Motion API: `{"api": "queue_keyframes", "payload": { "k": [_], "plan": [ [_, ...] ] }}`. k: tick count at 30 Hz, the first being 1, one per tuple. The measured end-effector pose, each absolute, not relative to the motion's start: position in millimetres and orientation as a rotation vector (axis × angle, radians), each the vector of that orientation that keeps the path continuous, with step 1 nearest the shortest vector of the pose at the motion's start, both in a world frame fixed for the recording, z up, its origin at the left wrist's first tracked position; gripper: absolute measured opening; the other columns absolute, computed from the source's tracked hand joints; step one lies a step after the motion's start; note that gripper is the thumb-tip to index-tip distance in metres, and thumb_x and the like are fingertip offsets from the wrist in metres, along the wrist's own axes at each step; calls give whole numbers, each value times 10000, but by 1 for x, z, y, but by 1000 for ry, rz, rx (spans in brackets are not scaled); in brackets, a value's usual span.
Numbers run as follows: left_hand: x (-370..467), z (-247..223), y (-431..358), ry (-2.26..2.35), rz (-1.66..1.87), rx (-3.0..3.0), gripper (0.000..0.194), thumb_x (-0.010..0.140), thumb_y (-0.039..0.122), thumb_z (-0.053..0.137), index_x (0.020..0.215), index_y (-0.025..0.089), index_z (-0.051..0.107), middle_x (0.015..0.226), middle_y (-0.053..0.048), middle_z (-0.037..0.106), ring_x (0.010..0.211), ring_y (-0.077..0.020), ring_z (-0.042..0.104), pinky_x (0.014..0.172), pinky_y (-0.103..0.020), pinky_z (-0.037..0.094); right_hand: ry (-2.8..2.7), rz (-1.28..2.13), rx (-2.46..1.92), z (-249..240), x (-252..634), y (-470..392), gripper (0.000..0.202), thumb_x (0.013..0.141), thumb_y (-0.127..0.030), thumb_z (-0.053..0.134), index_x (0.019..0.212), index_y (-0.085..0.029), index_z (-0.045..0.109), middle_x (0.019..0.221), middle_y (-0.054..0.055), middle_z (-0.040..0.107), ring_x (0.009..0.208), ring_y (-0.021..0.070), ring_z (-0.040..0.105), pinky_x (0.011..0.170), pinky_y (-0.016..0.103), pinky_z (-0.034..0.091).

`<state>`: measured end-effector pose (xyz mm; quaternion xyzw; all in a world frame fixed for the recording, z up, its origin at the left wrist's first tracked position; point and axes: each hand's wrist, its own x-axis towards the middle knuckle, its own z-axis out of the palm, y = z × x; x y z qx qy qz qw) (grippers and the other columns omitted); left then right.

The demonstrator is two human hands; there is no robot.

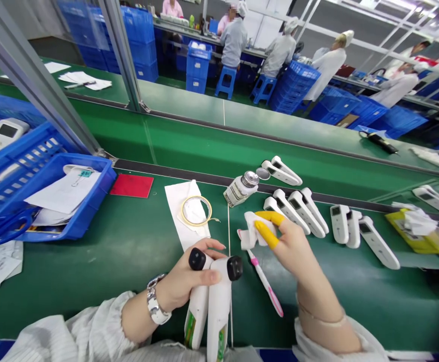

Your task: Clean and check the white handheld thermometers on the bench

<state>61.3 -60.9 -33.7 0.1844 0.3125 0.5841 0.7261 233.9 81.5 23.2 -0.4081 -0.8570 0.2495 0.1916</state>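
Observation:
My left hand (182, 281) is wrapped around two white handheld devices, shaped like forehead thermometers. One device (218, 306) lies beside the other device (197, 309); both have black tips facing away from me, and green parts show in openings near their lower ends. My right hand (297, 246), with yellow finger cots on the thumb and forefinger, pinches a crumpled white wipe (252, 232) above the table. Under the wipe lies a pink-and-white toothbrush (266, 286), its head partly covered. A white bottle with a metal cap (238, 191) stands beyond the wipe, a round lid beside it.
More white handheld devices (297, 207) lie in groups at the right. A tape roll (184, 217) rests on white paper (174, 198). Left are a red card (132, 185) and a blue tray (108, 176) with papers and scissors. A metal post (46, 75) rises there. Co-workers sit beyond.

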Motion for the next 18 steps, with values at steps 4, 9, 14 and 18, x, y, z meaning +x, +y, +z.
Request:
{"api": "queue_keyframes", "payload": {
  "k": [4,9,14,18],
  "plan": [
    [58,-36,-60,575,1325,280,454,623,257,757,1035,222,571,875,-42,655,733,-159,623,642,-245,484,-2500,526,-1079,36,245,117,362,823,-448,556,1087,-206,605,1165,109,606,1088,317,536,914,476,417],
    [57,-38,-59,488,1368,212,444,606,262,749,1010,220,569,842,-35,648,741,-167,625,638,-249,490,-2393,139,-1490,44,235,193,462,861,-435,477,1221,-153,543,1145,161,596,974,306,594,775,399,449],
    [56,-39,-57,482,1376,181,445,600,263,746,1004,192,575,831,-46,647,732,-167,617,622,-249,489,-2511,83,-1724,14,219,287,573,852,-391,554,1312,-72,431,1245,257,489,1117,356,501,852,430,422],
    [52,-41,-54,482,1407,128,407,582,235,755,952,205,587,808,-35,651,722,-164,626,610,-232,481,-2597,106,-1960,-16,213,324,518,841,-382,613,1270,-143,447,1169,137,547,984,263,577,824,452,481]
  ]
}}
